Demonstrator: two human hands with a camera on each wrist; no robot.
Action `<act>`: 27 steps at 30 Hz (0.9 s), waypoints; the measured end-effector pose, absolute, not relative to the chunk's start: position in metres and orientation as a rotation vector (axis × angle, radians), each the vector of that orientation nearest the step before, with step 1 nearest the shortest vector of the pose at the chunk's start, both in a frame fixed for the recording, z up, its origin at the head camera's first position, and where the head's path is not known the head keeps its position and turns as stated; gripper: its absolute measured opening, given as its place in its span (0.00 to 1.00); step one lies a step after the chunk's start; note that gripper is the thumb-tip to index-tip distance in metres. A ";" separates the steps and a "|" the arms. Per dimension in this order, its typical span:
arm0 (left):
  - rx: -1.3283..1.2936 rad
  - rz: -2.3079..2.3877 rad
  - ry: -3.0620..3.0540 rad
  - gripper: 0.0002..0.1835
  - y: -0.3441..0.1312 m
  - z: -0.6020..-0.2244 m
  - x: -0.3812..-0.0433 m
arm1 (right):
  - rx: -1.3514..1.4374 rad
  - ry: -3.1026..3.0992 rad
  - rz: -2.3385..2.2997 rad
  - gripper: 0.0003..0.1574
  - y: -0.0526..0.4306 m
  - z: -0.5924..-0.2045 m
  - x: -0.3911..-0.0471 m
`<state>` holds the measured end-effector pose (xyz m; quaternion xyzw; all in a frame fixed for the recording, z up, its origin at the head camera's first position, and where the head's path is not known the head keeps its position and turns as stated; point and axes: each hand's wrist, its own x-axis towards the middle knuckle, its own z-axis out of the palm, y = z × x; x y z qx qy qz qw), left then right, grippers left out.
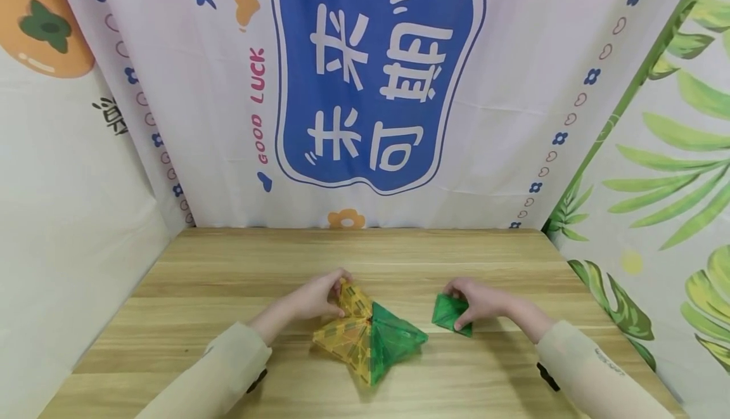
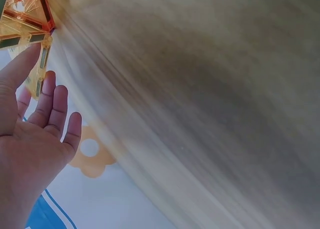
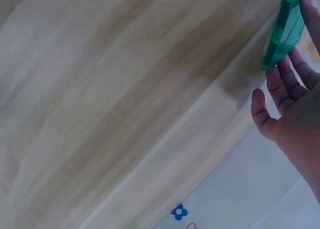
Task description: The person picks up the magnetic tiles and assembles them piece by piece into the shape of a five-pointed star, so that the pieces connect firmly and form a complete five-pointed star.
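On the table lies a star-like shape of translucent magnetic tiles, with yellow points [image 1: 345, 341] on the left and green points [image 1: 393, 338] on the right. My left hand [image 1: 319, 296] pinches the upper yellow triangle tile [image 1: 355, 302] between thumb and fingers, at the shape's top left. In the left wrist view, an orange-red tile [image 2: 31, 8] shows beside the yellow ones. To the right of the shape, my right hand [image 1: 480, 298] grips green magnetic tiles [image 1: 446, 309], thumb on the near side; in the right wrist view their edge [image 3: 280, 34] tilts upward.
The wooden table [image 1: 239, 254] has light wood grain and ends at a hanging cloth [image 1: 228, 172] with printed lettering. Printed cloths also hang at the left [image 1: 74, 172] and right [image 1: 656, 184]. A gap of bare wood separates the star-like shape from the right hand.
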<state>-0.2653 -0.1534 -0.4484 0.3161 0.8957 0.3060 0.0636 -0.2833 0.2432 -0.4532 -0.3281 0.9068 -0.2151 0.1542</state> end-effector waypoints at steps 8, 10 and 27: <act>0.894 0.899 2.776 0.35 -0.154 -0.452 -0.260 | -0.800 2.602 -0.692 0.40 0.257 -0.456 -0.295; 0.885 0.907 2.794 0.35 -0.154 -0.454 -0.258 | -0.791 2.603 -0.701 0.39 0.258 -0.456 -0.295; 0.869 0.913 2.841 0.34 -0.155 -0.456 -0.250 | -0.716 2.631 -0.636 0.31 0.260 -0.455 -0.293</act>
